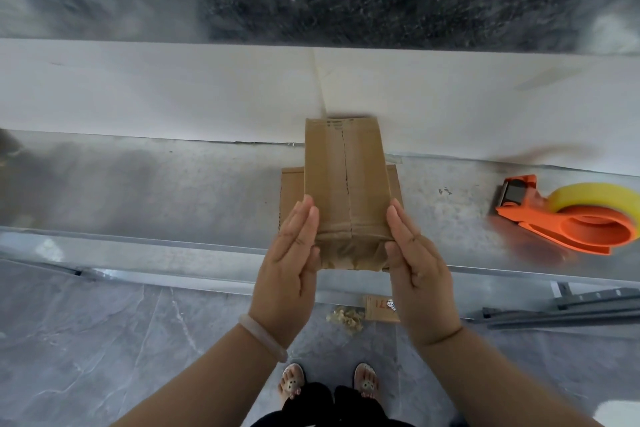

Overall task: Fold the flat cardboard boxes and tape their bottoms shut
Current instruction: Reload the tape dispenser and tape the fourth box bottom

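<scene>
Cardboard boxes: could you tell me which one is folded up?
The taped box pressed between the left hand and right hand; the flat box lies on the table beneath it.

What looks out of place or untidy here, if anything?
The tape on the near end of the box looks wrinkled rather than smooth. On the floor below lie a crumpled wad and a cardboard scrap, likely dropped waste.

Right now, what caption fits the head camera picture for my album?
Taped cardboard box pressed between the flat left hand and right hand, tape dispenser resting on the metal table.
</scene>
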A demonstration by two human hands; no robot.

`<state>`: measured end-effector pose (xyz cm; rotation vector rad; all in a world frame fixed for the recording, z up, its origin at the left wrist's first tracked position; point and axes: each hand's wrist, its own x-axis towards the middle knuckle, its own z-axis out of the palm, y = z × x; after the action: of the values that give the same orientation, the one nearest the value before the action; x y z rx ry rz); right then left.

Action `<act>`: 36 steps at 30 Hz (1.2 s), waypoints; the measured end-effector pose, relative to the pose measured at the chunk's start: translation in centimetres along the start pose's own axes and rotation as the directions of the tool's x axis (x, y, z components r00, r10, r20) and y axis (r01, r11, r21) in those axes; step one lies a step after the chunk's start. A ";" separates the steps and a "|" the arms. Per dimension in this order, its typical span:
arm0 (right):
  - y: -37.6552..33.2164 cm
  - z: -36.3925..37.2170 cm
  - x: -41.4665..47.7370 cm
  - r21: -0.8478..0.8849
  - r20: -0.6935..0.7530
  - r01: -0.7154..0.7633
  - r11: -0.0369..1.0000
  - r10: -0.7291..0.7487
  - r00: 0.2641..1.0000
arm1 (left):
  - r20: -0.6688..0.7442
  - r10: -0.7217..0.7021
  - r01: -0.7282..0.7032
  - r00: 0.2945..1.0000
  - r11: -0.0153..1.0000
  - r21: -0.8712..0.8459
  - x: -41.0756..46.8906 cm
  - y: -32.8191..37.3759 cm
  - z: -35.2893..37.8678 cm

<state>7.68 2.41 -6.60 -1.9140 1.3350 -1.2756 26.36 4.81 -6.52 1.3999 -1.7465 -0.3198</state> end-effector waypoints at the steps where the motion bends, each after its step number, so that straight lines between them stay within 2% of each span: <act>1: -0.4 0.4 -0.4 0.013 0.000 -0.044 0.999 0.044 0.999 | 0.016 -0.048 0.049 0.999 0.998 -0.036 -0.4 0.4 0.5; 4: -1.3 0.8 -1.4 0.094 0.159 -0.178 0.980 0.162 0.974 | 0.061 -0.147 0.155 0.987 0.978 -0.141 -1.3 1.2 1.6; 6: -1.3 1.0 -1.7 0.155 0.238 -0.231 0.960 0.191 0.952 | 0.054 -0.193 0.200 0.980 0.949 -0.245 -1.4 1.8 2.1; 10: -1.3 1.0 -1.9 0.226 0.244 -0.275 0.935 0.219 0.945 | 0.055 -0.304 0.297 0.951 0.849 -0.438 -1.4 2.5 2.4; 15: -2.4 0.6 -0.4 0.286 0.108 -0.427 0.858 0.414 0.904 | -0.008 -0.403 0.364 0.915 0.835 -0.413 -0.9 2.3 1.0; 17: -2.9 0.8 0.5 0.239 0.055 -0.446 0.863 0.447 0.893 | -0.040 -0.467 0.411 0.883 0.812 -0.415 -0.1 2.6 0.9; 21: -2.9 1.1 1.4 0.069 0.003 -0.411 0.909 0.412 0.911 | -0.140 -0.401 0.363 0.905 0.902 -0.233 1.5 2.3 0.8; 24: -1.9 0.7 1.4 -0.020 0.045 -0.354 0.935 0.354 0.934 | -0.102 -0.329 0.308 0.939 0.934 -0.179 1.5 1.7 0.2; 30: -0.8 0.3 0.9 0.018 0.098 -0.314 0.949 0.311 0.945 | -0.062 -0.260 0.256 0.964 0.964 -0.064 0.7 0.6 -0.1; 33: -1.2 -0.2 0.7 0.089 0.111 -0.348 0.933 0.338 0.934 | -0.055 -0.261 0.252 0.964 0.958 -0.133 0.4 0.8 -0.2; 36: -2.0 -1.2 1.2 0.229 0.130 -0.432 0.872 0.413 0.902 | -0.008 -0.422 0.397 0.907 0.860 -0.320 0.9 1.5 -0.8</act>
<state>7.60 2.27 -3.99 -1.3824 1.3797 -1.0760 25.92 4.71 -4.64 1.5147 -1.2523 -0.7310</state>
